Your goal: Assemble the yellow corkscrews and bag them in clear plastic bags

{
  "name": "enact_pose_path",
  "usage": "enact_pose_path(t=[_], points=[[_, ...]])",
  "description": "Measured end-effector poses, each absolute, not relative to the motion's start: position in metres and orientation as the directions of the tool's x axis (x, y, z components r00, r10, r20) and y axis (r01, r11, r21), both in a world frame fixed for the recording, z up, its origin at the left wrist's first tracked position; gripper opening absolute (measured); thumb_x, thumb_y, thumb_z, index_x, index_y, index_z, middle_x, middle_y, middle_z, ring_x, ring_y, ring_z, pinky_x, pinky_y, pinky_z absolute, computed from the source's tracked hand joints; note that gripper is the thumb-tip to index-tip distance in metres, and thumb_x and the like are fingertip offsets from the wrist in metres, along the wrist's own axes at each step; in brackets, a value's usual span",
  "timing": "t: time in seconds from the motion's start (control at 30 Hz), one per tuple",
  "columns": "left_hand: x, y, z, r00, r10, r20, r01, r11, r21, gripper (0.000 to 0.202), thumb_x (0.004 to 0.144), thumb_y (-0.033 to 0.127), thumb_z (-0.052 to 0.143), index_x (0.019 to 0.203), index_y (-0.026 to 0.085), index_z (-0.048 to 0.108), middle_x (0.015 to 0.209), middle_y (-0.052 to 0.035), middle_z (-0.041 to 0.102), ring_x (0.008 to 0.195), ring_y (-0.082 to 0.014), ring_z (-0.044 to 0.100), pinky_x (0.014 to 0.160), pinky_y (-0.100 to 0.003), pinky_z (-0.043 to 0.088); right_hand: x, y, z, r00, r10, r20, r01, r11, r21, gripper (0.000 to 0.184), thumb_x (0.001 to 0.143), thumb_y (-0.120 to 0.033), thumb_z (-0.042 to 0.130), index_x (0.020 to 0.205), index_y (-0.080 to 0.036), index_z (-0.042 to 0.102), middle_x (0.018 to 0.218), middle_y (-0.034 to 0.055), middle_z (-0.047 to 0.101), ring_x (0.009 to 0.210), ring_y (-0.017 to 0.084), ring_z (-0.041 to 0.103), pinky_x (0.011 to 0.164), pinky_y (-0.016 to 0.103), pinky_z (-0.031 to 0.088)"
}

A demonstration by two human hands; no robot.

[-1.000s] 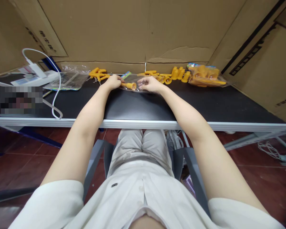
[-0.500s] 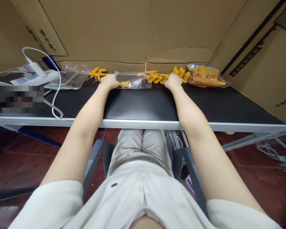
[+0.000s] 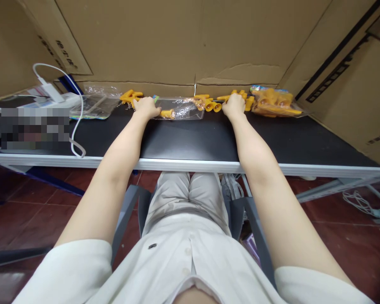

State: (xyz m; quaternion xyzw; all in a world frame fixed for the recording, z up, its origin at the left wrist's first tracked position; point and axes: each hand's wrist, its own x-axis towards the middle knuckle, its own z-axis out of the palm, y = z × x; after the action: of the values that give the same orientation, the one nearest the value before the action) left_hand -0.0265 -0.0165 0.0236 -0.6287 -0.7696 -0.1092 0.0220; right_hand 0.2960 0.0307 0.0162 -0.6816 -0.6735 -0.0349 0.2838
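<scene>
My left hand [image 3: 146,108] is at the left end of a clear plastic bag [image 3: 187,110], its fingers closed on the bag's edge. Inside this bag lies a yellow plastic piece [image 3: 167,113]. Just beyond the same hand is a branched yellow piece [image 3: 130,96]. My right hand [image 3: 235,105] reaches over a group of yellow plastic pieces, fingers curled around one yellow piece [image 3: 223,98]; the fingertips are mostly hidden. Left of it sit cone-shaped yellow pieces [image 3: 213,106] with their open ends toward me.
A filled bag of yellow pieces [image 3: 274,102] lies to the right. At left are another flat clear bag [image 3: 96,105], a white power strip [image 3: 61,102] with a charger, and a white cable [image 3: 81,90]. Cardboard walls [image 3: 164,42] close off the black table [image 3: 190,141] behind and at right.
My right hand has shifted slightly right and farther over the yellow pieces. My left hand stays at the bag's end, with its fingers slightly changed. The view has moved a little.
</scene>
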Motion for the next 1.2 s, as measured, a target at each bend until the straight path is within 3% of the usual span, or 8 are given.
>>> enact_pose_path(t=[0.13, 0.27, 0.4, 0.6, 0.73, 0.87, 0.97, 1.2], points=[[-0.027, -0.015, 0.021, -0.209, 0.955, 0.21, 0.972, 0.18, 0.153, 0.069, 0.089, 0.047, 0.064, 0.147, 0.009, 0.068, 0.15, -0.0279, 0.069, 0.146, -0.0504, 0.059, 0.133, -0.065, 0.028, 0.3, 0.029, 0.035, 0.132, 0.858, 0.497, 0.916, 0.087, -0.392, 0.035, 0.097, -0.016, 0.062, 0.126, -0.003, 0.076, 0.133, 0.0316, 0.073, 0.133, 0.047, 0.071, 0.114, 0.068, 0.052], [-0.027, -0.015, 0.02, -0.202, 0.962, 0.185, 0.972, 0.173, 0.162, 0.067, 0.096, 0.042, 0.058, 0.148, 0.001, 0.066, 0.156, -0.0304, 0.064, 0.15, -0.0469, 0.057, 0.131, -0.052, 0.039, 0.304, 0.018, 0.058, 0.018, 0.848, 0.53, 0.873, 0.245, -0.422, 0.026, 0.093, -0.021, 0.07, 0.115, -0.009, 0.079, 0.122, 0.0277, 0.078, 0.13, 0.046, 0.071, 0.114, 0.062, 0.053], [-0.029, -0.013, 0.017, -0.157, 0.975, 0.156, 0.974, 0.126, 0.191, 0.063, 0.1, 0.031, 0.052, 0.149, -0.007, 0.065, 0.158, -0.0346, 0.062, 0.151, -0.0449, 0.06, 0.128, -0.044, 0.047, 0.294, -0.011, 0.076, -0.154, 0.868, 0.472, 0.837, 0.368, -0.404, 0.019, 0.091, -0.017, 0.076, 0.109, -0.011, 0.079, 0.116, 0.023, 0.08, 0.131, 0.045, 0.07, 0.121, 0.058, 0.051], [-0.03, -0.011, 0.015, -0.125, 0.99, 0.069, 0.969, 0.107, 0.221, 0.059, 0.105, 0.025, 0.044, 0.155, 0.0, 0.063, 0.159, -0.0263, 0.066, 0.151, -0.0345, 0.063, 0.127, -0.036, 0.048, 0.276, -0.04, 0.085, -0.216, 0.91, 0.354, 0.855, 0.351, -0.382, 0.014, 0.087, -0.011, 0.078, 0.102, -0.008, 0.08, 0.111, 0.0215, 0.079, 0.118, 0.04, 0.076, 0.113, 0.055, 0.057], [-0.029, -0.013, 0.017, -0.096, 0.995, 0.037, 0.973, 0.086, 0.212, 0.059, 0.107, 0.024, 0.039, 0.154, -0.001, 0.064, 0.162, -0.0256, 0.063, 0.154, -0.0329, 0.061, 0.127, -0.032, 0.045, 0.279, -0.029, 0.079, -0.271, 0.905, 0.329, 0.765, 0.41, -0.498, 0.012, 0.084, -0.014, 0.085, 0.093, -0.014, 0.078, 0.098, 0.0181, 0.079, 0.111, 0.041, 0.077, 0.11, 0.058, 0.06], [-0.029, -0.014, 0.017, -0.05, 0.998, 0.023, 0.974, 0.044, 0.224, 0.06, 0.107, 0.027, 0.04, 0.157, 0.002, 0.063, 0.165, -0.0222, 0.063, 0.155, -0.0307, 0.06, 0.128, -0.029, 0.043, 0.272, -0.006, 0.056, -0.329, 0.899, 0.288, 0.657, 0.437, -0.615, 0.026, 0.077, -0.031, 0.095, 0.091, -0.018, 0.077, 0.079, 0.0105, 0.076, 0.097, 0.038, 0.079, 0.103, 0.062, 0.065], [-0.028, -0.013, 0.017, -0.009, 1.0, 0.021, 0.969, 0.004, 0.247, 0.062, 0.107, 0.029, 0.042, 0.16, 0.003, 0.062, 0.166, -0.02, 0.062, 0.157, -0.0299, 0.057, 0.13, -0.028, 0.04, 0.256, 0.01, 0.029, -0.279, 0.898, 0.341, 0.626, 0.439, -0.644, 0.035, 0.074, -0.038, 0.096, 0.094, -0.019, 0.075, 0.087, 0.0103, 0.078, 0.101, 0.037, 0.081, 0.104, 0.062, 0.065], [-0.03, -0.012, 0.015, 0.027, 0.999, 0.041, 0.936, -0.04, 0.35, 0.061, 0.098, 0.032, 0.054, 0.155, 0.014, 0.07, 0.16, -0.009, 0.07, 0.153, -0.0289, 0.062, 0.127, -0.025, 0.043, 0.227, 0.019, -0.004, -0.273, 0.928, 0.255, 0.525, 0.366, -0.769, 0.024, 0.079, -0.033, 0.089, 0.095, -0.023, 0.074, 0.082, 0.0057, 0.078, 0.086, 0.029, 0.08, 0.094, 0.054, 0.069]])
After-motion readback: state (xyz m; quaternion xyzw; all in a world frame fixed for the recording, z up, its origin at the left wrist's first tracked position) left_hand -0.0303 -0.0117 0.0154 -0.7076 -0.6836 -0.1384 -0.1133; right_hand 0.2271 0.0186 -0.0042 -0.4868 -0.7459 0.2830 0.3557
